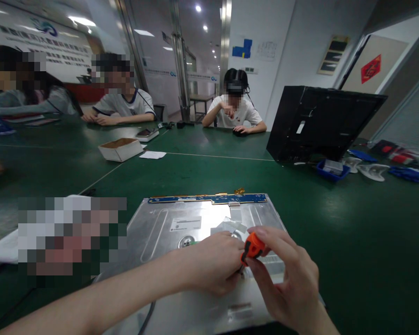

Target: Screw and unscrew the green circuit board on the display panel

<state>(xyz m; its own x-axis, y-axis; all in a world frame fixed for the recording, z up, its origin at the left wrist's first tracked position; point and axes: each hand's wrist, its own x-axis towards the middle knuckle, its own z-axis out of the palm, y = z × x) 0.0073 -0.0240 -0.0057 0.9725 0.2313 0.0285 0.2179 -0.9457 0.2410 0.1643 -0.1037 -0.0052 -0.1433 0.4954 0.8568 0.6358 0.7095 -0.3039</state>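
My right hand (289, 274) pinches the orange-and-black handle of a screwdriver (254, 246) between thumb and fingers, its shaft slanting down. My left hand (218, 263) rests on the metal back of a flat display panel (153, 270). Its fingers curl closed beside the screwdriver's lower end, and what they hold, if anything, is hidden. A blue circuit strip (202, 199) runs along the panel's far edge. White labels (185, 224) and a round metal fitting (186, 242) show on the panel's back.
A black monitor (324, 125) stands at the right, near a small blue tray (333, 170). Farther back on the green table (202, 174) are a white box (121, 149) and a paper slip (152, 155). Several people sit around the table. A dark cable (147, 318) lies near the panel's front.
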